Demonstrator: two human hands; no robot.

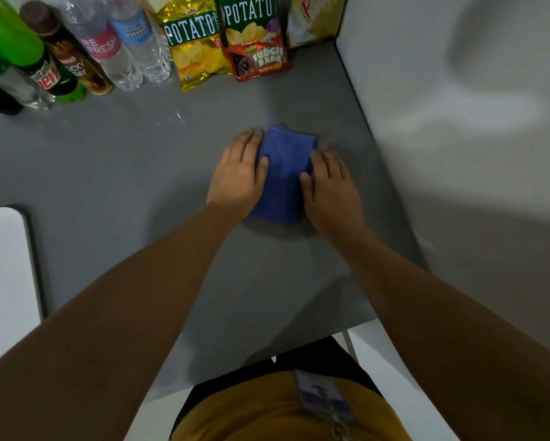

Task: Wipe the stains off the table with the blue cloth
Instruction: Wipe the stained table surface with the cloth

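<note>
A folded blue cloth [284, 173] lies flat on the grey table [124, 167], right of its middle. My left hand [240, 173] rests palm down on the cloth's left edge, thumb on the fabric. On the right edge my right hand [330, 186] presses the same way, its fingers spread. Both hands hold the cloth against the tabletop. A faint wet streak [178, 116] shows on the table behind and left of the cloth. Whatever lies under the cloth is hidden.
Along the back edge stand several drink bottles [86, 46] on the left and snack bags [200, 39] in the middle. A white wall [458, 122] borders the table's right side. A white chair seat [3, 265] sits at the left.
</note>
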